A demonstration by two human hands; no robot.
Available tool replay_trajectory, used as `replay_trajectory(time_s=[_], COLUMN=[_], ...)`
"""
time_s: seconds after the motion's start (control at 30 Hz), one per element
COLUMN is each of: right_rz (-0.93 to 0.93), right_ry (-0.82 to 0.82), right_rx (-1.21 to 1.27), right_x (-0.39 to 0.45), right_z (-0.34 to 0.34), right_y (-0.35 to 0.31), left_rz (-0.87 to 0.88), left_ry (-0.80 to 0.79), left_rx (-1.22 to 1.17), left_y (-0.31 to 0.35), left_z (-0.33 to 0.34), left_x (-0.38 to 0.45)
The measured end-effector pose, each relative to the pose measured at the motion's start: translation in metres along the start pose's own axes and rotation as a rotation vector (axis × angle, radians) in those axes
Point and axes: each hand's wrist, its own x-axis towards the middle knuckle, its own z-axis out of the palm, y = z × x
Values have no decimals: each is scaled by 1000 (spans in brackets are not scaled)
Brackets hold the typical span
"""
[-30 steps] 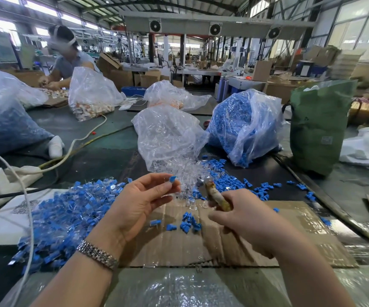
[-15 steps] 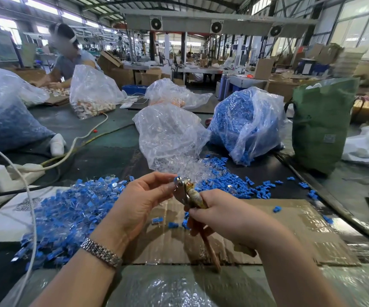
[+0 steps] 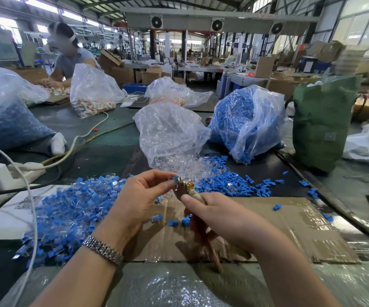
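Centre frame, the left hand (image 3: 139, 202) pinches a small blue cap (image 3: 175, 177) at the metal head of the pliers (image 3: 185, 186). The right hand (image 3: 221, 216) grips their handles above the cardboard (image 3: 289, 229).

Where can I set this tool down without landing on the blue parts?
The cardboard sheet right of your right hand is mostly bare, with only a few stray blue pieces near its far edge. The dark mat between the white cable and the clear bag is also free. The blue pile at left is crowded.
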Motion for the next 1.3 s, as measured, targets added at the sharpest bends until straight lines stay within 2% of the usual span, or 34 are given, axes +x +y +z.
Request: replay_trajectory(time_s=[0.1,0.23,0.33,0.4,0.53,0.6,0.77,1.07,1.2,1.3], right_rz=[35,181,287,332,322,241,-10,-1,2,-61], right_ry=[115,356,360,352,419,457,299,228,235,355], right_rx=[-103,-541,-695,-741,-780,-759,-648,-708,-679,-525], right_x=[-3,-1,1,1,4,6,16,34,41,42], right_z=[-19,-39,-38,-34,-27,-26,-18,2,7,6], right_y=[6,25,42,48,48,41,21,23,27,32], left_rz=[76,130,163,233,292,290,316,334,245,100], left_ry=[219,537,623,486,24,-46,-63,-59,-18,21], left_rx=[182,809,1047,1075,1111,1177,1275,1196,918,631], left_y=[-5,-14,-17,-18,-26,-30,-32,-31,-23,-15], left_z=[-10,-26,-28,-22,0,6,11,10,7,3], left_x=[5,9,10,10,10,13,18,12,9,7])
